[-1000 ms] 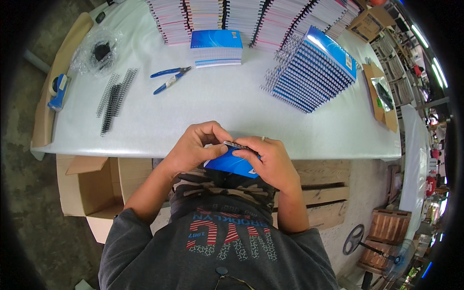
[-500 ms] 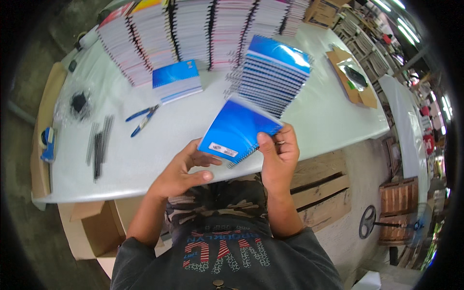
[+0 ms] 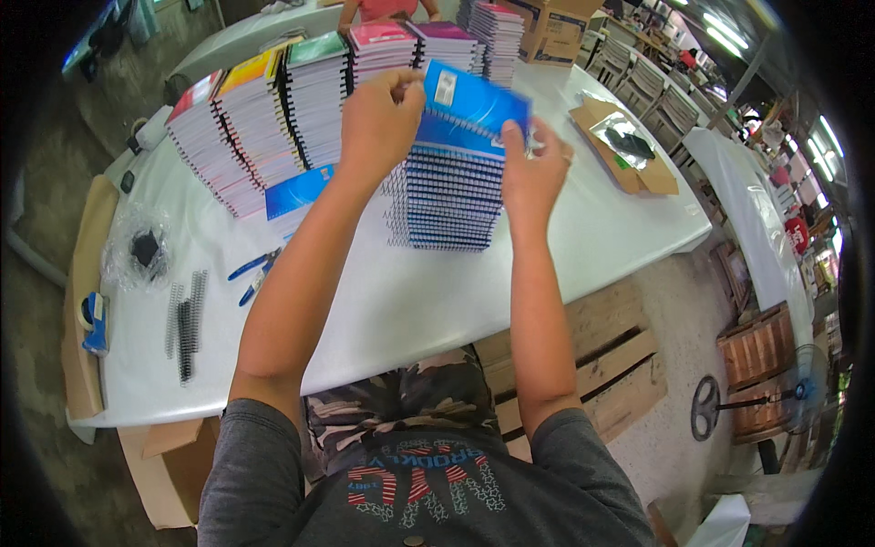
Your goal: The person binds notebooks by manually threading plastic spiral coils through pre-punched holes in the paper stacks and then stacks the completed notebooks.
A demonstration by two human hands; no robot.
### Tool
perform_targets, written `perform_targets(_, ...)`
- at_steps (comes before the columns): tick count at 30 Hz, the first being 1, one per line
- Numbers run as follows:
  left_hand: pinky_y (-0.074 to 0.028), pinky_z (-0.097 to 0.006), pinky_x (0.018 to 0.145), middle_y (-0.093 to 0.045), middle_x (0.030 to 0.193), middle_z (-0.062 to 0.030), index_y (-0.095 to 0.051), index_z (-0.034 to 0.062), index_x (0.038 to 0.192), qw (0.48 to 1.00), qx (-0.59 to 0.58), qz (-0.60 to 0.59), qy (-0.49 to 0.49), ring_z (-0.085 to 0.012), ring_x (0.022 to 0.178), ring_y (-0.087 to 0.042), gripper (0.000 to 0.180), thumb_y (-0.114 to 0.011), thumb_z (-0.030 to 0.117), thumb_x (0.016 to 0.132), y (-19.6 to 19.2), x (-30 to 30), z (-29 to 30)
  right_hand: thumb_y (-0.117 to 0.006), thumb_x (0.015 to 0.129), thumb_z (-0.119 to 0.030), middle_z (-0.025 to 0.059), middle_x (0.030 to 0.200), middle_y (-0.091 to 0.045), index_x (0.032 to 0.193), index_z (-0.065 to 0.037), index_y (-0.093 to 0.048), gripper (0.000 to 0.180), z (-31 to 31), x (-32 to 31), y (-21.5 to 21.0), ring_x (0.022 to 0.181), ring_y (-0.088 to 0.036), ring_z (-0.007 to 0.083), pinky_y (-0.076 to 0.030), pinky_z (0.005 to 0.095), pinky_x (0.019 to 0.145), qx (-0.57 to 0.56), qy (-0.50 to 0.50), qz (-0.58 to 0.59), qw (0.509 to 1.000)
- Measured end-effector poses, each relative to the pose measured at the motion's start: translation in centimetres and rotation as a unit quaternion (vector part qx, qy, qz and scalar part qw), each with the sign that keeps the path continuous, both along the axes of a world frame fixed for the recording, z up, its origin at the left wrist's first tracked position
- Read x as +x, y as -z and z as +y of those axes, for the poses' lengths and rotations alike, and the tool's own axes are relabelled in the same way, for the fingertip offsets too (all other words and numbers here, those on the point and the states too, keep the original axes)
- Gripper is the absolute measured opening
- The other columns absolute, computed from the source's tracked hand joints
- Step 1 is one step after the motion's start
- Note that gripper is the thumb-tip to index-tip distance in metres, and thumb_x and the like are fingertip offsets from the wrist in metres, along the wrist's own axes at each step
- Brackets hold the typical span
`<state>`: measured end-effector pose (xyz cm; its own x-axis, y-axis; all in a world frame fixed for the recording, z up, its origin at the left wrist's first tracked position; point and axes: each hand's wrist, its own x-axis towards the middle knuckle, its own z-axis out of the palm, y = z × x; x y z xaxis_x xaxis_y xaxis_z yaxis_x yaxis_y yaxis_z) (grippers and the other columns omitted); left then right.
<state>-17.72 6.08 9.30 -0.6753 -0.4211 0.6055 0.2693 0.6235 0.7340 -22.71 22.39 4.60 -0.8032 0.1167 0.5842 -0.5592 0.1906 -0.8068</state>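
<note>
A blue spiral notebook [image 3: 480, 98] is held up at the top of a tall stack of blue spiral notebooks [image 3: 451, 202]. My left hand [image 3: 381, 118] is closed at its left edge, fingertips curled in. At the right edge, my right hand [image 3: 531, 169] pinches it between thumb and fingers. A small white label shows near the notebook's upper left corner. Partly behind my left forearm lies a blue-covered pile of pages [image 3: 296, 193]. Blue-handled pliers [image 3: 253, 266] rest on the white table, also partly covered by that arm. Loose spiral binding coils [image 3: 185, 333] lie further left.
Tall stacks of notebooks [image 3: 319, 100] with coloured covers line the far side. A blue tape dispenser [image 3: 95, 324] and a plastic-wrapped black item [image 3: 144, 246] are at left. Flattened cardboard [image 3: 612, 146] lies right. Another person [image 3: 387, 9] is beyond the stacks.
Both hands have moved forward and up, carrying the notebook from near the table's front edge to the stack's top. My left hand has closed at its edge. The view has shifted.
</note>
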Motion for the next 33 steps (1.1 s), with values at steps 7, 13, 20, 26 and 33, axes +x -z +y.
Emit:
perform_targets(7,-0.048,-0.036,0.071,-0.065,0.078,-0.0147,-0.068,0.0037,0.091,0.99,-0.088,0.02,-0.104,-0.0296,0.075,-0.062,0.025,-0.056,0.024,0.083,5.4,-1.4,-0.7,-0.063,0.082,-0.019,0.0216,0.119,-0.051,0.103,0.0,-0.062,0.028,-0.6,0.3,2.4,0.114,-0.047,0.033,-0.038,0.0393,0.095,0.011,0.062,0.07,0.996)
perform_targets(13,-0.045,-0.032,0.062,-0.062,0.07,-0.0115,-0.064,-0.0021,0.08,0.993,0.072,0.047,-0.076,-0.0202,0.062,-0.056,0.027,-0.059,0.024,0.086,6.4,-1.3,0.1,-0.056,0.087,-0.013,0.0214,0.111,-0.061,0.104,0.002,-0.06,0.023,-1.5,0.7,4.2,0.104,-0.058,0.03,-0.042,0.0362,0.094,-0.153,-0.037,0.021,0.987)
perform_targets(20,-0.042,-0.029,0.057,-0.061,0.065,-0.0089,-0.063,-0.0019,0.076,0.986,0.128,0.056,-0.093,-0.0137,0.056,-0.051,0.03,-0.064,0.026,0.085,6.7,-1.3,1.0,-0.062,0.087,-0.01,0.0173,0.112,-0.06,0.104,0.006,-0.06,0.024,-1.5,0.9,4.5,0.104,-0.057,0.0206,-0.043,0.0312,0.093,-0.214,-0.053,0.027,0.975)
perform_targets(26,-0.043,-0.028,0.058,-0.064,0.071,-0.0097,-0.064,0.0,0.085,0.98,0.123,0.115,-0.11,-0.0149,0.06,-0.055,0.026,-0.062,0.025,0.086,7.3,-1.0,-1.6,-0.06,0.087,-0.011,0.0151,0.113,-0.06,0.11,0.004,-0.058,0.028,-0.3,0.9,4.2,0.105,-0.055,0.0221,-0.041,0.0344,0.094,-0.143,-0.005,0.044,0.989)
perform_targets(33,-0.043,-0.039,0.093,-0.062,0.11,-0.0173,-0.058,0.0053,0.116,0.92,-0.226,-0.283,-0.151,-0.0334,0.107,-0.056,0.034,-0.055,0.017,0.084,13.0,7.2,-14.3,-0.054,0.087,-0.004,0.0134,0.111,-0.059,0.115,0.001,-0.055,0.028,2.5,7.1,8.2,0.106,-0.053,0.0241,-0.036,0.035,0.098,-0.09,0.019,0.074,0.993)
